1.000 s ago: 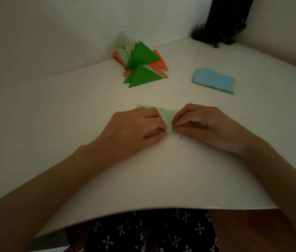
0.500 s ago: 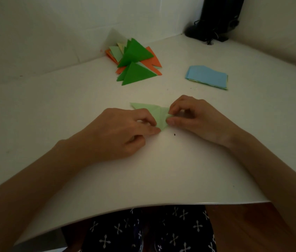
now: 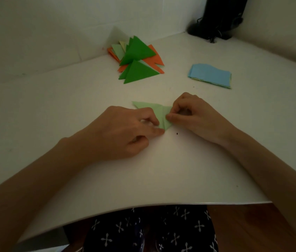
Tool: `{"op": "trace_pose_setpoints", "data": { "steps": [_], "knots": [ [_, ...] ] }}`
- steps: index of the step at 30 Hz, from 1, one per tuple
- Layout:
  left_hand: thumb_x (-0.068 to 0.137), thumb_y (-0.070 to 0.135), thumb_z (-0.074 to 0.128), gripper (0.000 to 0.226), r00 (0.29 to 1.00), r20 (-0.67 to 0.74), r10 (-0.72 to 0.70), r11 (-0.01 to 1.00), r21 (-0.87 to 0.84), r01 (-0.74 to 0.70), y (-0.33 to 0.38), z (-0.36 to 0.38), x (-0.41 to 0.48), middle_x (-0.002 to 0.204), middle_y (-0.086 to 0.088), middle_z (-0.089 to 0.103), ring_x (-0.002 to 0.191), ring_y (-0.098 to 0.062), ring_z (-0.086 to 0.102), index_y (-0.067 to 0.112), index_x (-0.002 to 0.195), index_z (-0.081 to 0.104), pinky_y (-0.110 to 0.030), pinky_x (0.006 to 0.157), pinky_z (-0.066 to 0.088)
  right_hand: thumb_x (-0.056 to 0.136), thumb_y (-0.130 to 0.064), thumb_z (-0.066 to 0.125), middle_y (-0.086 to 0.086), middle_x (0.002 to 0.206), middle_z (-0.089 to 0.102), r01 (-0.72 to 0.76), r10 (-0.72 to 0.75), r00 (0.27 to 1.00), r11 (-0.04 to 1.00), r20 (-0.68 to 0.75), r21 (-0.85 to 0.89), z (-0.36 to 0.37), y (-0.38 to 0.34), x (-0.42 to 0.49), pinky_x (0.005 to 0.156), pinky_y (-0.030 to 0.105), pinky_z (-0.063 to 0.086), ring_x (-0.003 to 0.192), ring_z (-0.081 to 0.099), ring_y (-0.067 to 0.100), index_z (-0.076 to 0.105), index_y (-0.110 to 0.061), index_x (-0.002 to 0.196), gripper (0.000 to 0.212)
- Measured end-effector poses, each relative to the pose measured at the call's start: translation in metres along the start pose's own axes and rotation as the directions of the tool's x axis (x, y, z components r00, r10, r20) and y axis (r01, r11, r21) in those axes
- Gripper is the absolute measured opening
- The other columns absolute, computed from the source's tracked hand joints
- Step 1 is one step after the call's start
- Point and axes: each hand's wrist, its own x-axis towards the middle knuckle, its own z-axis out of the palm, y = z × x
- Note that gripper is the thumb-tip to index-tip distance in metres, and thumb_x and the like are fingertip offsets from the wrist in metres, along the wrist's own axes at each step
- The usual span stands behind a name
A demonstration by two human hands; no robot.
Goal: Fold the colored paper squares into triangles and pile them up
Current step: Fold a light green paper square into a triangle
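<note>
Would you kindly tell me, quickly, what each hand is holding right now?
Left hand: pinching the light green paper at its near corner.
Right hand: pinching the same paper's right edge.

Pale green paper (image 3: 159, 113) partly under hands (image 3: 123, 131)

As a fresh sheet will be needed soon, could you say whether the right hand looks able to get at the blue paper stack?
Probably yes: the blue paper stack lies beyond the right hand with only bare table between, though that hand must release the light green paper it pinches.
</note>
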Motion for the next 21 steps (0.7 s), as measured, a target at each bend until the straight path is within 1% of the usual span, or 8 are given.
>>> {"op": "trace_pose_setpoints", "data": {
  "steps": [2, 5, 8, 13, 15, 17, 18, 21],
  "knots": [
    [0.077, 0.023, 0.038, 0.043, 1.000, -0.007, -0.001, 1.000, -0.006, 0.001, 0.000, 0.000, 0.000, 0.104, 0.004, 0.067, 0.062, -0.020, 0.062, 0.028, 0.103, 0.072, -0.022, 0.053, 0.037, 0.086, -0.022, 0.063, -0.014, 0.086, 0.046, -0.005, 0.004, 1.000, 0.999, -0.016, -0.041, 0.003, 0.000, 0.000, 0.071, 0.011, 0.035, 0.079, 0.046, -0.001, 0.054, -0.031, 0.068, 0.022],
    [0.078, 0.023, 0.039, 0.040, 1.000, -0.011, 0.011, 1.000, -0.022, -0.011, -0.001, 0.000, 0.001, 0.104, 0.003, 0.068, 0.065, -0.020, 0.065, 0.026, 0.101, 0.072, -0.024, 0.053, 0.041, 0.087, -0.025, 0.060, -0.013, 0.088, 0.046, -0.005, 0.000, 0.999, 0.994, -0.041, -0.113, 0.007, 0.001, -0.001, 0.082, 0.027, 0.039, 0.092, 0.045, 0.014, 0.052, -0.030, 0.071, 0.018],
    [0.079, 0.023, 0.041, 0.039, 1.000, -0.013, 0.014, 0.999, -0.038, -0.015, -0.002, 0.000, 0.000, 0.104, 0.004, 0.069, 0.065, -0.019, 0.066, 0.026, 0.101, 0.073, -0.026, 0.052, 0.045, 0.085, -0.026, 0.058, -0.007, 0.089, 0.048, 0.019, -0.032, 0.997, 0.983, -0.069, -0.183, 0.010, 0.002, -0.002, 0.082, 0.033, 0.040, 0.092, 0.045, 0.018, 0.051, -0.025, 0.074, 0.013],
    [0.076, 0.022, 0.037, 0.044, 0.999, -0.036, -0.024, 0.996, -0.086, 0.021, 0.000, 0.000, 0.001, 0.102, 0.003, 0.069, 0.064, -0.020, 0.065, 0.022, 0.102, 0.072, -0.024, 0.052, 0.044, 0.085, -0.027, 0.059, -0.008, 0.088, 0.046, 0.057, -0.079, 0.993, 0.971, -0.087, -0.233, 0.012, 0.004, -0.002, 0.080, 0.032, 0.038, 0.089, 0.043, 0.017, 0.053, -0.023, 0.078, 0.010],
    [0.075, 0.022, 0.036, 0.048, 0.998, -0.040, -0.041, 0.997, -0.067, 0.038, 0.002, 0.000, 0.002, 0.097, 0.002, 0.067, 0.065, -0.021, 0.062, 0.021, 0.109, 0.069, -0.025, 0.050, 0.042, 0.086, -0.027, 0.059, -0.007, 0.089, 0.046, 0.061, -0.084, 0.993, 0.967, -0.080, -0.248, 0.012, 0.004, -0.002, 0.080, 0.031, 0.038, 0.090, 0.043, 0.017, 0.054, -0.022, 0.080, 0.009],
    [0.076, 0.022, 0.036, 0.048, 0.999, -0.038, -0.029, 0.999, -0.028, 0.028, 0.003, 0.001, 0.003, 0.096, 0.002, 0.066, 0.065, -0.019, 0.060, 0.024, 0.113, 0.067, -0.023, 0.051, 0.037, 0.087, -0.027, 0.059, -0.006, 0.090, 0.047, 0.068, -0.091, 0.993, 0.966, -0.081, -0.250, 0.011, 0.004, -0.002, 0.081, 0.033, 0.039, 0.090, 0.043, 0.018, 0.055, -0.022, 0.081, 0.009],
    [0.077, 0.022, 0.037, 0.047, 0.999, -0.036, -0.019, 1.000, -0.017, 0.019, 0.003, 0.001, 0.003, 0.098, 0.002, 0.066, 0.066, -0.018, 0.060, 0.025, 0.112, 0.068, -0.022, 0.052, 0.036, 0.087, -0.027, 0.059, -0.005, 0.090, 0.047, 0.069, -0.093, 0.992, 0.967, -0.084, -0.247, 0.011, 0.004, -0.002, 0.081, 0.033, 0.039, 0.090, 0.043, 0.017, 0.054, -0.022, 0.081, 0.010],
    [0.078, 0.022, 0.038, 0.043, 0.999, -0.039, -0.004, 1.000, -0.012, 0.003, 0.002, 0.002, 0.002, 0.100, 0.001, 0.066, 0.069, -0.019, 0.062, 0.024, 0.107, 0.070, -0.024, 0.052, 0.042, 0.087, -0.033, 0.059, -0.003, 0.094, 0.047, 0.061, -0.093, 0.990, 0.958, -0.102, -0.282, 0.012, 0.004, -0.002, 0.081, 0.032, 0.036, 0.091, 0.040, 0.015, 0.053, -0.022, 0.084, 0.014]
  ]
}}
